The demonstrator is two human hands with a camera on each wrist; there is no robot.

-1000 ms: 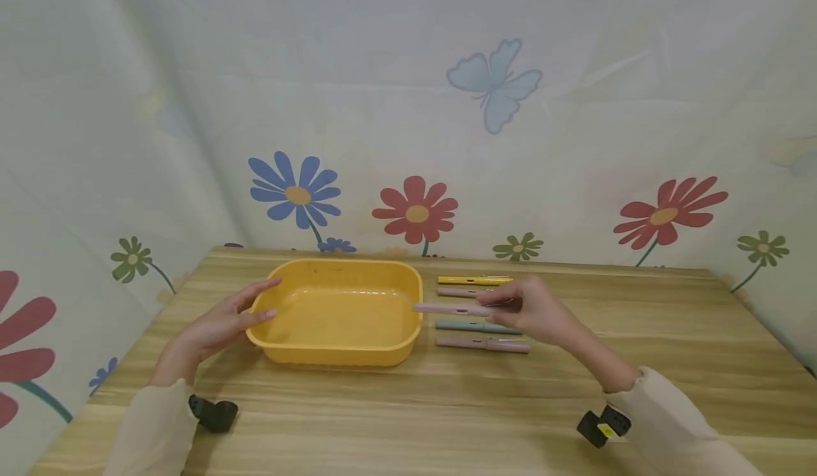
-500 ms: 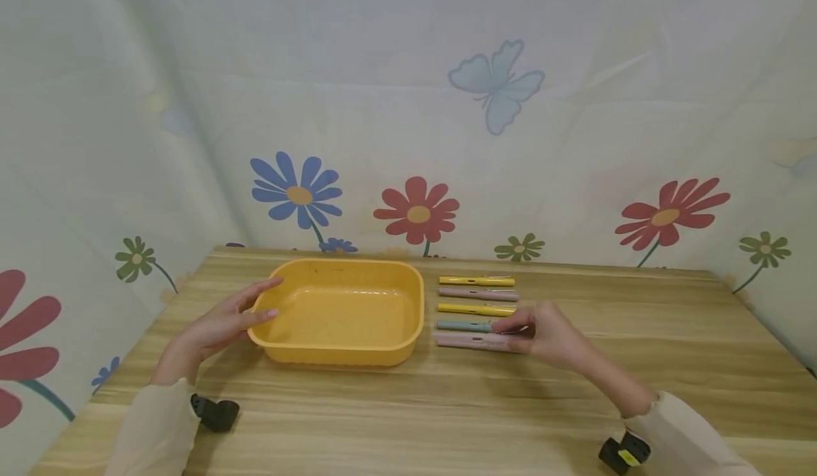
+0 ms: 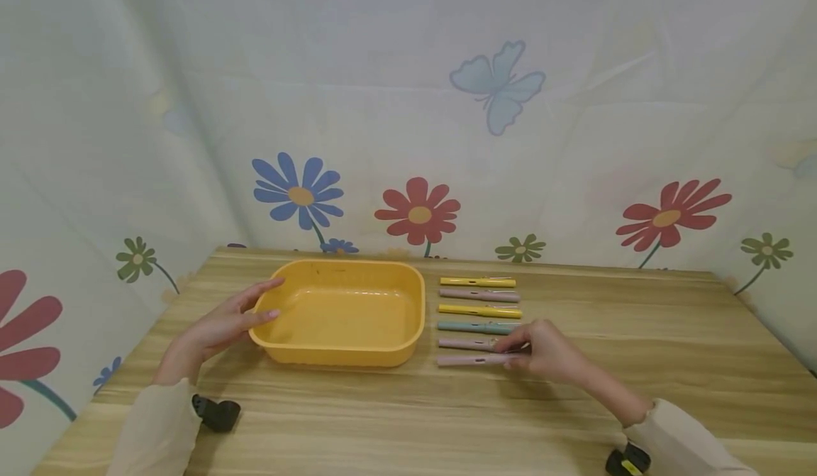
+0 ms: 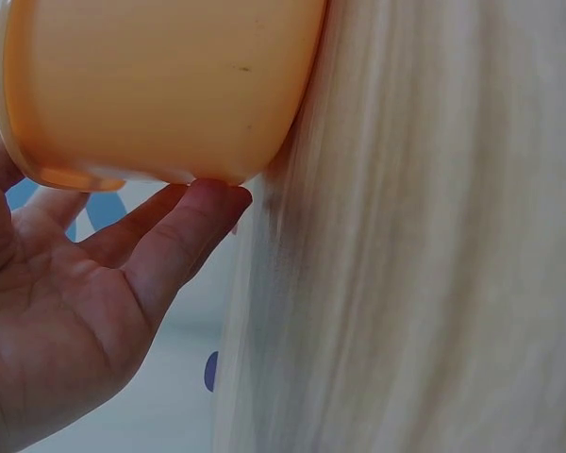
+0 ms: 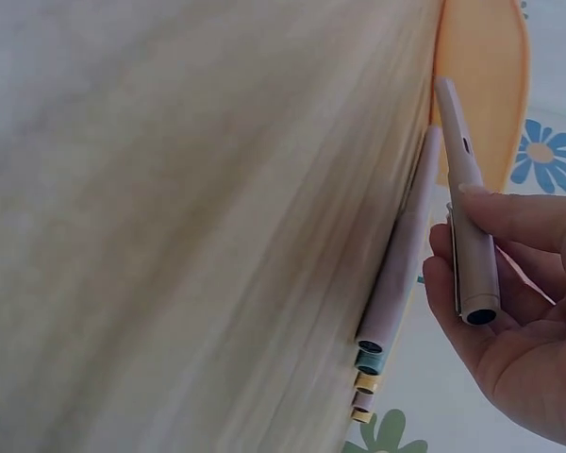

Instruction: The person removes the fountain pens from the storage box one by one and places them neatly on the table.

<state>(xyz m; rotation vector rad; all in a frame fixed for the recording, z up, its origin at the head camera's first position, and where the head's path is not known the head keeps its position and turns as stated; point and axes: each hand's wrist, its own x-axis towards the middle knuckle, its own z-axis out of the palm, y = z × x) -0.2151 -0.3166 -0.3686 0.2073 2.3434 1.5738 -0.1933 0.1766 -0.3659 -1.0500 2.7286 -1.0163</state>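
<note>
My left hand (image 3: 223, 323) grips the left end of a yellow plastic basin (image 3: 338, 356), fingers and thumb over its rim. From below, the left wrist view shows fingertips (image 4: 212, 193) against the basin's outer wall. A pale pink pen (image 3: 466, 360) is pinched by my right hand (image 3: 552, 355), lengthwise left to right at the near end of a row of pens. In the right wrist view that held pen (image 5: 474, 245) is raised off the wood, its clip facing the table. Just beyond it lies a mauve pen (image 3: 462, 344), partly behind my fingers, then a teal pen (image 3: 472, 327).
Farther back in the row lie a yellow pen (image 3: 479, 311), another mauve pen (image 3: 479, 295) and a second yellow pen (image 3: 477, 282), all parallel. The basin stands just left of them on the wooden table (image 3: 383, 419). A flowered cloth (image 3: 562, 142) hangs behind.
My right hand has carried the pale pink pen toward me, from over the row to its near end, uncovering the nearer yellow pen. The left hand and basin have stayed put.
</note>
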